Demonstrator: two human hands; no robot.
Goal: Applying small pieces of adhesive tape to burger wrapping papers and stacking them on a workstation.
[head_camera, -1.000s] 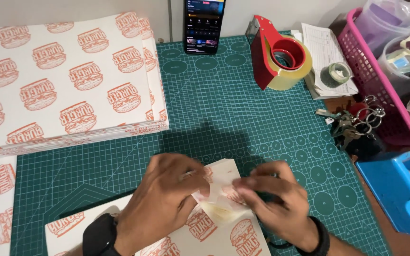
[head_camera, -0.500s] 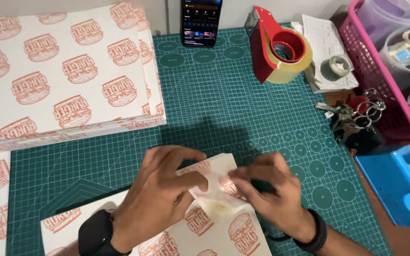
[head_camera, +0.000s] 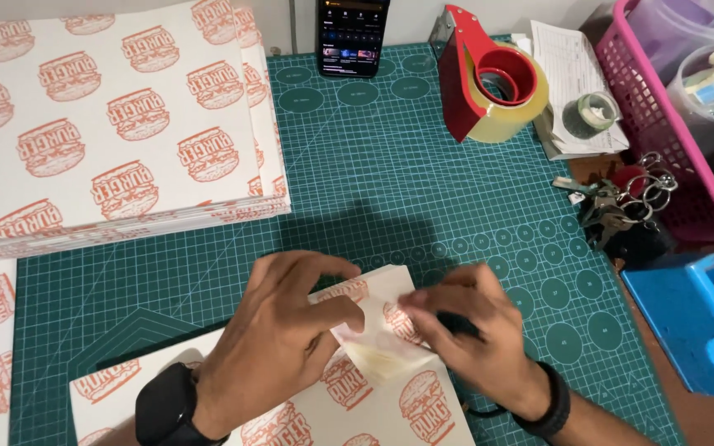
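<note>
A white sheet of paper printed with red burger logos (head_camera: 357, 405) lies on the green cutting mat (head_camera: 390, 173) at the near edge. My left hand (head_camera: 278, 334) presses on its upper part, fingers bent over a folded corner. My right hand (head_camera: 477, 330) pinches the same corner from the right, fingertips almost meeting the left ones. A small folded flap of paper (head_camera: 378, 351) stands between both hands. A dark object lies partly hidden under my right hand. Black bands sit on both wrists.
A thick stack of the same printed sheets (head_camera: 101, 124) fills the far left. A phone (head_camera: 352, 35) leans at the back. A red tape dispenser (head_camera: 489, 78), small tape roll (head_camera: 588, 114), keys (head_camera: 621, 202), pink basket (head_camera: 663, 107) and blue dispenser (head_camera: 696, 326) line the right.
Both hands stay on the sheet's corner; the fingers have shifted slightly along the fold. The view has tilted a little downward.
</note>
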